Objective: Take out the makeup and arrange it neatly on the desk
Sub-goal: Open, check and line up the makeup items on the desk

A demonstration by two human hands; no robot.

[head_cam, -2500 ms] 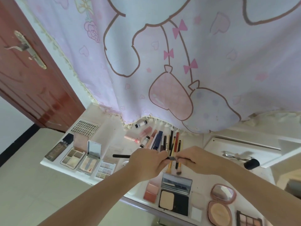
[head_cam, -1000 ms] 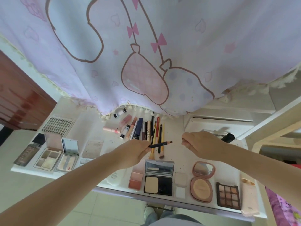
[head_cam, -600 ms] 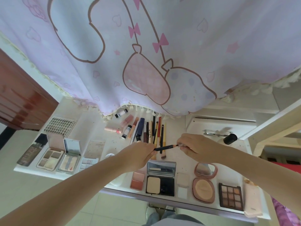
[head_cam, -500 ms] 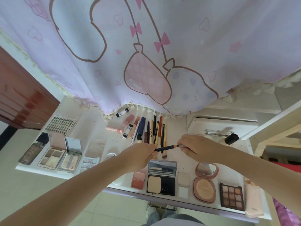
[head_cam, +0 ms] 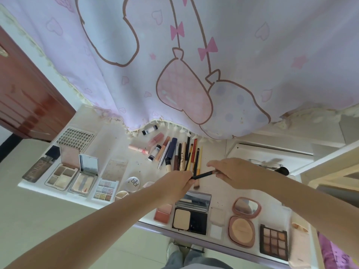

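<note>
I see the pink curtain (head_cam: 194, 55) hanging widest of all, well beyond my grip, its fringed hem brushing the far side of the white bench (head_cam: 120, 136). The bench spreads beneath both hands, covered with makeup.

Far to the left of my grip lie the open palettes (head_cam: 64, 176), side by side near the bench's front edge, with a small glitter palette (head_cam: 105, 190) and a round jar (head_cam: 133, 183) between them and my left wrist. Just nearer to me than the grip sits the black powder compact (head_cam: 191, 216) with its mirror lid up, a blush pan (head_cam: 163, 213) touching its left side. To the right of that lie the round pink compact (head_cam: 242, 223), opened flat, and then the brown eyeshadow palette (head_cam: 274, 242).

Just beyond my grip, between it and the curtain hem, is the row of pencils and tubes (head_cam: 180, 154), laid roughly parallel.

My left hand (head_cam: 174, 186) has its fingers curled, pinching the dark end of the pencil (head_cam: 203, 174). My right hand (head_cam: 233, 172) pinches the other, paler end, fingers bent around it, though whether that end is a cap I cannot tell. The pencil spans the gap between both grips, tilted slightly upward to the right, held above the bench and over the near ends of the row. A small brush (head_cam: 196, 183) lies directly under it, by my left fingertips.
</note>
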